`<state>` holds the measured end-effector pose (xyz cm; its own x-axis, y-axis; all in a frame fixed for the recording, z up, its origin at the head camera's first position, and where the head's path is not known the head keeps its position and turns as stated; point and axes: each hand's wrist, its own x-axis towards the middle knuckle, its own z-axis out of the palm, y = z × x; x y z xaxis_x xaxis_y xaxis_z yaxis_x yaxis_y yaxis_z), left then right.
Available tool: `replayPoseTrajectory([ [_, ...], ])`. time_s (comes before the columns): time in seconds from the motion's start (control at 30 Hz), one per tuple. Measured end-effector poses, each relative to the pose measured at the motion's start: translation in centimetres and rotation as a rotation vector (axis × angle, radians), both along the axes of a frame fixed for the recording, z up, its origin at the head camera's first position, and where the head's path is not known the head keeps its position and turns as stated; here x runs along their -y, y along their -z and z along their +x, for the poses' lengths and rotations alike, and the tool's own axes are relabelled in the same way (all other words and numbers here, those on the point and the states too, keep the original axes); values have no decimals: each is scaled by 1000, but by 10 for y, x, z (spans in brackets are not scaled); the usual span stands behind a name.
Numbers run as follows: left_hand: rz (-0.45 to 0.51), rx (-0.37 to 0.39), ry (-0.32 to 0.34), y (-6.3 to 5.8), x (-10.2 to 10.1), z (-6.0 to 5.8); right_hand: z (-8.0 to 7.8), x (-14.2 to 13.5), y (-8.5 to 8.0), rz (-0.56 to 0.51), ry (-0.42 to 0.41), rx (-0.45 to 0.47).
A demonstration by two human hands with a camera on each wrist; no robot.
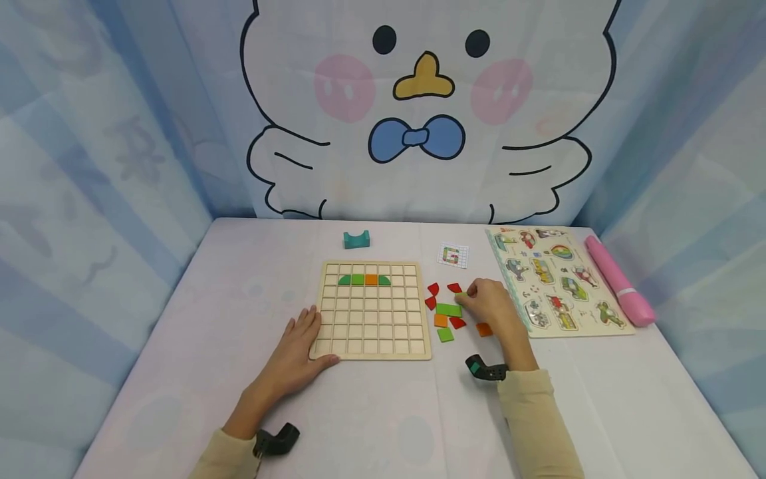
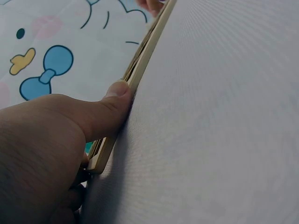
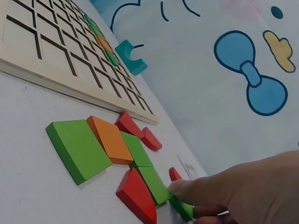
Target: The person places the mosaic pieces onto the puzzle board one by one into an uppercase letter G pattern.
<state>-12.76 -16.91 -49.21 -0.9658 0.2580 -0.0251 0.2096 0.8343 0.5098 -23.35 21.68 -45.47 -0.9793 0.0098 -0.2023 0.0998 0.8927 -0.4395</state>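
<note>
A square wooden grid board lies flat on the table. In one row near its far edge sit a green quarter-round tile, a green square tile, an orange tile and another green quarter-round. My left hand rests at the board's near left corner, fingers along the left side and thumb against the near edge. Right of the board, my right hand pinches a green tile between thumb and fingers. Loose red, orange and green tiles lie beside that hand.
A small pattern card lies beyond the loose tiles. Behind the board stands a teal notched block. At the right are a picture puzzle board and a pink cylindrical case. A printed curtain closes off the back.
</note>
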Motion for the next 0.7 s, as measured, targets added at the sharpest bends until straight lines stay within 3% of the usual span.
replayPoseTrajectory([
  [0.37, 9, -28, -1, 0, 1, 1, 0, 0, 2, -77, 2, 49],
  [0.7, 13, -21, -5, 0, 0, 1, 0, 7, -5, -124, -63, -98],
])
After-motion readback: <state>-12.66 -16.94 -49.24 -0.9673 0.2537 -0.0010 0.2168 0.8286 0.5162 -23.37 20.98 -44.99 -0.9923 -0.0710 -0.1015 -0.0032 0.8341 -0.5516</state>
